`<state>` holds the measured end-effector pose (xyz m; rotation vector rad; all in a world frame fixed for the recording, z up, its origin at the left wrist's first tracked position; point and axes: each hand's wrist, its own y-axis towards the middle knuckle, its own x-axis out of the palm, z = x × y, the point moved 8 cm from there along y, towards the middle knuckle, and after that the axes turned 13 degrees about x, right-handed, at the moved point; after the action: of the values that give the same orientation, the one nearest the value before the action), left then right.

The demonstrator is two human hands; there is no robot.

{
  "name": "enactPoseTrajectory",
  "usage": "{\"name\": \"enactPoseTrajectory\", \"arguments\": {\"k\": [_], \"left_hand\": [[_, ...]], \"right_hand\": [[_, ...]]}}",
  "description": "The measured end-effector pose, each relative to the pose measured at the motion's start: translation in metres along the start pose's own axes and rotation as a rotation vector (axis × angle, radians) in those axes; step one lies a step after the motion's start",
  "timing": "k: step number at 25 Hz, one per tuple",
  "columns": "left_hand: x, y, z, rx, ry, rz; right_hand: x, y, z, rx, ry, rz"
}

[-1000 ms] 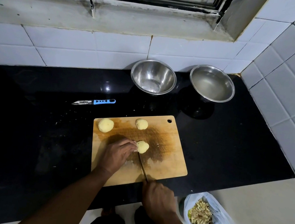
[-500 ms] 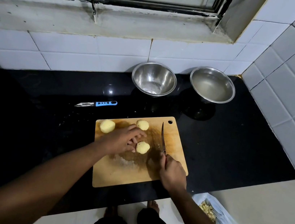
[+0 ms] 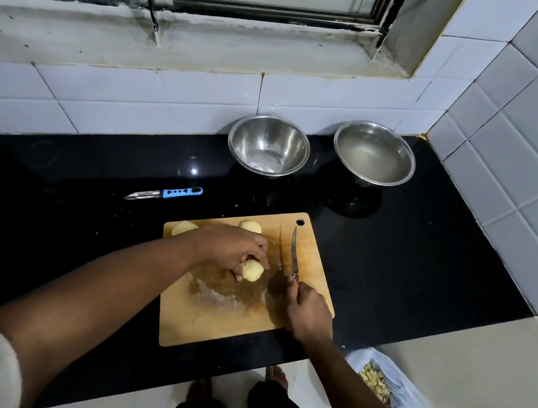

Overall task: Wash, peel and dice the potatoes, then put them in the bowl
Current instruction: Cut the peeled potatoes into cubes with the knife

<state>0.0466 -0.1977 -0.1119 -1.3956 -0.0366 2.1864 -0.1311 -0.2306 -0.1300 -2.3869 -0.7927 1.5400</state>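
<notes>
Three peeled yellow potatoes lie on the wooden cutting board (image 3: 209, 326). My left hand (image 3: 233, 249) grips the nearest potato (image 3: 253, 270) at the board's middle. A second potato (image 3: 250, 225) and a third potato (image 3: 183, 227) peek out behind that hand at the board's far edge. My right hand (image 3: 309, 315) holds a knife (image 3: 294, 254) by its handle, blade pointing away from me, just right of the gripped potato and apart from it. An empty steel bowl (image 3: 269, 145) stands behind the board; a second steel bowl (image 3: 375, 153) to its right holds water.
A blue-handled peeler (image 3: 165, 193) lies on the black counter (image 3: 408, 258) left of the board. A white plastic bag (image 3: 387, 388) with peelings hangs below the counter edge at right. Tiled walls close the back and right. A pale surface adjoins at lower right.
The knife swung from the board's near side to the right, blade now pointing away. My left hand left the potato, passed over the far potatoes, then closed on the middle one again.
</notes>
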Motion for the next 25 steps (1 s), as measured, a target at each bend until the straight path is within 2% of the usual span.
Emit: {"name": "enactPoseTrajectory", "arguments": {"k": [3, 6, 11, 13, 17, 25], "left_hand": [[0.007, -0.012, -0.006, -0.056, -0.089, 0.146], [0.015, -0.028, -0.011, -0.227, -0.168, 0.358], [0.036, -0.048, -0.003, -0.447, -0.187, 0.634], [0.042, -0.052, -0.005, -0.484, -0.271, 0.686], [0.038, -0.055, -0.01, -0.475, -0.347, 0.732], [0.04, -0.059, -0.006, -0.504, -0.302, 0.799]], "right_hand": [[0.002, -0.002, 0.0, -0.018, -0.06, 0.0], [0.002, -0.004, -0.009, -0.076, -0.161, 0.036], [0.018, -0.023, -0.019, -0.11, -0.364, -0.02], [0.024, -0.034, -0.022, -0.119, -0.418, -0.002], [0.035, -0.046, -0.034, -0.255, -0.571, 0.018], [0.038, -0.044, -0.039, -0.24, -0.559, -0.003]]}}
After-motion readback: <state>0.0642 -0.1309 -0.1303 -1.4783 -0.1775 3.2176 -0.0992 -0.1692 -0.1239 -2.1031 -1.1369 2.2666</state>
